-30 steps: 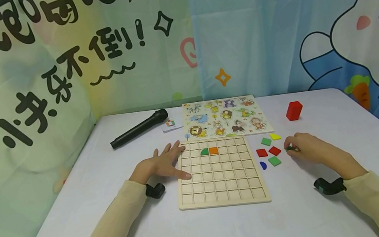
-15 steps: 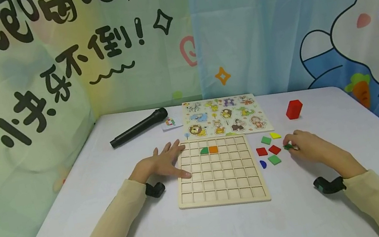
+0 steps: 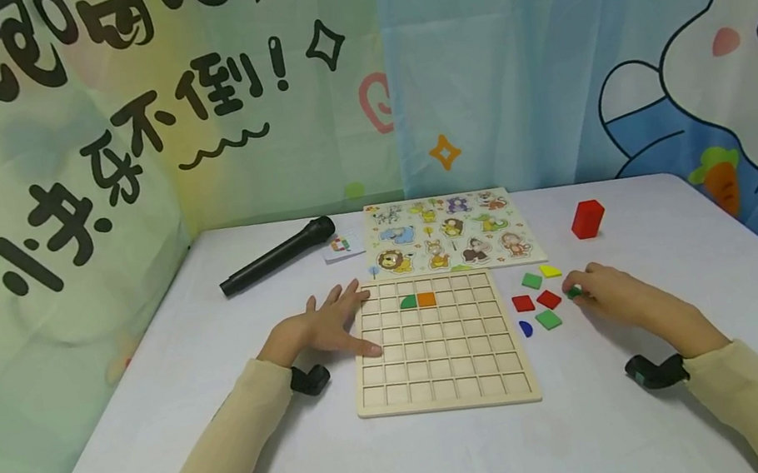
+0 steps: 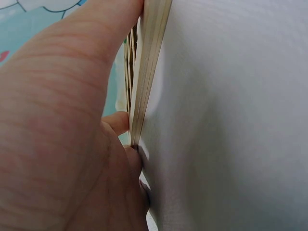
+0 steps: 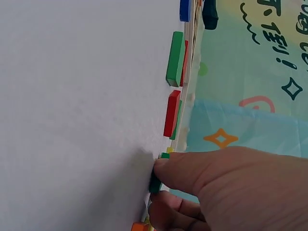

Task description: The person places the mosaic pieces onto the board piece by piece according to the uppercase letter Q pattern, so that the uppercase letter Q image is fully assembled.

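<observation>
My left hand rests with spread fingers at the left edge of a wooden grid board; its thumb lies on the board. The left wrist view shows this hand against the board's side. In the grid sit a green quarter-circle piece and an orange square piece. Right of the board, my right hand pinches a small green piece between thumb and fingers. The right wrist view shows the thumb on that green piece; its full shape is partly hidden.
Beside the board lie red pieces, green pieces, a yellow piece and a blue half-round piece. An orange piece is near the right hand. Behind are an animal puzzle, microphone, card and red block.
The right hand's fingers have shifted slightly left and turned the green piece between them. The left hand and the board have stayed in place.
</observation>
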Available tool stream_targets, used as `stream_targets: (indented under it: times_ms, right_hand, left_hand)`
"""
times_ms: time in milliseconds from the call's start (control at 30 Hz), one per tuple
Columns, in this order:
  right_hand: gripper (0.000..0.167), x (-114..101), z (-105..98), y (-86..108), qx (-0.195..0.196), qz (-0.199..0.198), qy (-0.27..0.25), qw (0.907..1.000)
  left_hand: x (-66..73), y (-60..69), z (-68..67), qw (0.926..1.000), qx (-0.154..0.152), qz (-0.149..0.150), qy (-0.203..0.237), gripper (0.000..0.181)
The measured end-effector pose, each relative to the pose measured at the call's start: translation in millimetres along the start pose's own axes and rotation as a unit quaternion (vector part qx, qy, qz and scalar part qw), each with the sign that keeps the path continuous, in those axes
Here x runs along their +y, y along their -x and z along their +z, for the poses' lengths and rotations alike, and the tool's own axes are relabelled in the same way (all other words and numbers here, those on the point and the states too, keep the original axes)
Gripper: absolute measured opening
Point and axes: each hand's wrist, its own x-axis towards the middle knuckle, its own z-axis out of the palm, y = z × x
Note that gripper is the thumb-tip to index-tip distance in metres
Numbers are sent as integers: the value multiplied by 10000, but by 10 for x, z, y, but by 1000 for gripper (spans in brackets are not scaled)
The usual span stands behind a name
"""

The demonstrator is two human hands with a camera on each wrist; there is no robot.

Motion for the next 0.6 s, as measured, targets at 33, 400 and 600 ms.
stream_targets:
  times_ms: [33, 400, 600]
  right_hand:
    - [21, 2, 1, 2, -17, 6, -27, 10000]
    - [26, -8, 26, 9, 248, -32, 180, 9995]
    - [26, -26, -7, 6, 258, -93, 270, 9993]
  left_hand:
    - [2, 0, 0, 10000, 0, 0, -1, 112]
    - [13, 14, -7, 10000, 11, -17, -3, 112]
    - [1, 2, 1, 10000, 31, -4, 2, 111]
